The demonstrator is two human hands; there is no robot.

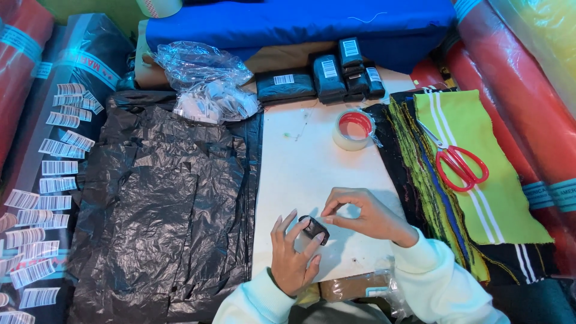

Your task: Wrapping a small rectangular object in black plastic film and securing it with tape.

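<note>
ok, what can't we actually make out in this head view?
- Small black piece: mostly covered by the left hand and right hand; its kind is unclear.
- Black packets: contents hidden by wrapping.
- Clear bag: contents blurred by crinkled plastic.
- Fabric rolls: cut off by the right edge.

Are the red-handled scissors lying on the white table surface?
No, the scissors rest on the green striped fabric stack, right of the white table.

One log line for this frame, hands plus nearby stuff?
left hand: holds small black packet | right hand: pinches it | nearby: tape roll, red scissors
</note>
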